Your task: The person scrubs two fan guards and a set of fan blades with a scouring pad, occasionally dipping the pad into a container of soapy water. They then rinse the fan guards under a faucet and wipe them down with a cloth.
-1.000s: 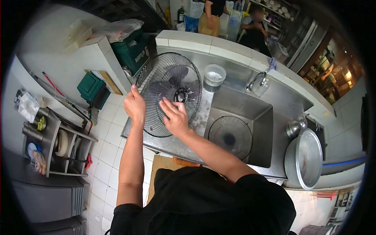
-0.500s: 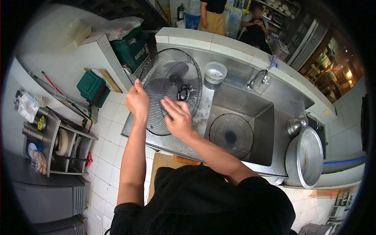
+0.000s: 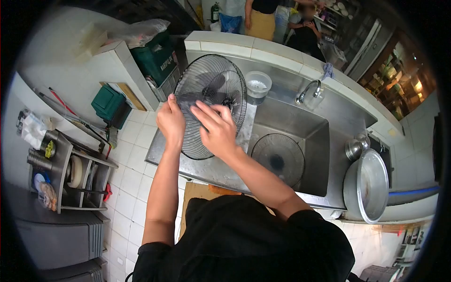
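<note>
My left hand [image 3: 171, 121] is closed around the left rim of a round wire fan grille [image 3: 197, 141], its thumb pointing up. Dark fan blades [image 3: 191, 101] show within the grille, which is tilted over the steel counter [image 3: 211, 175]. My right hand [image 3: 217, 129] lies against the near side of the blades with fingers stretched out; whether something small is under them cannot be seen. A second round wire grille [image 3: 278, 160] lies in the sink [image 3: 314, 160]. Behind the fan, a plastic tub [image 3: 258, 85] holds water.
A faucet [image 3: 307, 91] stands behind the sink. Metal bowls [image 3: 354, 149] and a large basin [image 3: 369, 185] sit at the right. A green crate [image 3: 157, 58] is at the back left, a shelf rack [image 3: 84, 176] farther left. Two people [image 3: 260, 21] [image 3: 306, 37] are beyond the wall.
The grille and blades have shifted slightly right and tilted more. Both my hands have moved slightly right with them, my right fingers still spread against the blades.
</note>
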A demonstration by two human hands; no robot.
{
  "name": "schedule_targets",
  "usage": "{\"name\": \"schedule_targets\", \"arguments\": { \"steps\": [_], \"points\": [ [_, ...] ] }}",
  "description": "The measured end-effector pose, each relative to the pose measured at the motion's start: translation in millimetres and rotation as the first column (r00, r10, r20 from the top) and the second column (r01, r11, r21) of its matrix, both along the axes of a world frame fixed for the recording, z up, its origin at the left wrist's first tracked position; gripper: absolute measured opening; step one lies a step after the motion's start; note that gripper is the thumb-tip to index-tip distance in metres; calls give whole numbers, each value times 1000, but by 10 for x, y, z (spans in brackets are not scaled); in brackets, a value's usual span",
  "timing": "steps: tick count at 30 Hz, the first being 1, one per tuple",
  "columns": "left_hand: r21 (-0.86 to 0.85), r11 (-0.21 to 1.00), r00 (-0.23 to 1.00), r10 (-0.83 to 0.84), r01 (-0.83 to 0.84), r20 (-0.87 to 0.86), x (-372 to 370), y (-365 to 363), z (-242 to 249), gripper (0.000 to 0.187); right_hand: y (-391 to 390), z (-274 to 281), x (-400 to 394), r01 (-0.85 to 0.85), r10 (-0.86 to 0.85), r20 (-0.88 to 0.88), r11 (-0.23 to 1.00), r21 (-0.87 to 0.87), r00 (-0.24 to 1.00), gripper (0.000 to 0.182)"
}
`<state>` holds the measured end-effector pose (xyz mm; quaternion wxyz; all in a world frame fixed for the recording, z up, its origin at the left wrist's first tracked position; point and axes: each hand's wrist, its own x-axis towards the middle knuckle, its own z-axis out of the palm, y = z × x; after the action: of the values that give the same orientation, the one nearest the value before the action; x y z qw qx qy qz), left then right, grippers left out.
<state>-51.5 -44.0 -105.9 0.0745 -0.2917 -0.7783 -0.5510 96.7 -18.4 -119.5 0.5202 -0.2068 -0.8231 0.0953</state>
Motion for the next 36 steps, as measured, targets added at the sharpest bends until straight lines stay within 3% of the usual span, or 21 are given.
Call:
{"name": "schedule_targets", "arguments": {
  "steps": [3,5,6,9,11,13,17,19,20,23,25,27,28,29,31,36],
  "points": [
    [-64,998,998,-30,26,-56,104,-32,101,58,106,-115,14,45,-45,5,994,105,999,53],
    [-3,1000,999,-31,31,-12,56,-48,66,57,350,-470,170,62,-63,14,995,81,998,54],
    [-5,1000,1000,-28,28,-11,42,-86,10,57,442,-672,296,97,-93,99,995,-35,991,55],
    [-33,999,1000,-2,1,-20,-35,-4,24,56,477,-494,347,99,-100,-6,993,-67,995,56],
    [-4,999,999,-49,49,-23,56,-33,18,56,302,-21,182,-4,4,-37,1000,1,999,61],
    [-36,997,998,-64,65,3,159,-8,135,56,231,26,69,20,-22,32,997,75,999,60],
    [-24,999,999,-23,22,-48,39,30,76,56,439,-422,255,28,-27,-25,998,52,999,60],
    [-56,998,997,-12,8,-70,9,-6,-6,56,450,-390,349,87,-78,77,990,-108,994,52],
    [-54,999,995,-13,7,-101,-17,58,2,56,428,-361,274,45,-47,-31,997,-61,998,52],
    [-101,995,995,-38,29,-88,109,13,41,56,162,38,12,53,-51,-31,996,66,998,54],
    [-80,995,996,-59,53,-71,135,47,102,57,230,-147,19,85,-81,-34,989,121,996,55],
    [-27,997,997,-75,74,-33,67,15,74,56,373,-420,127,49,-45,-33,993,110,998,62],
    [-28,997,997,-72,71,-30,16,-10,-10,56,381,-455,227,25,-24,31,999,-37,999,60],
    [-45,998,998,-38,36,-46,-39,-13,-89,56,398,-479,300,23,-22,31,999,-35,999,60],
    [-38,999,997,4,-7,-75,-101,42,-45,56,450,-277,315,-6,11,44,991,-131,999,62],
    [-56,995,996,-82,80,-35,135,25,120,60,258,188,5,51,-51,17,998,23,999,60]
  ]
}}
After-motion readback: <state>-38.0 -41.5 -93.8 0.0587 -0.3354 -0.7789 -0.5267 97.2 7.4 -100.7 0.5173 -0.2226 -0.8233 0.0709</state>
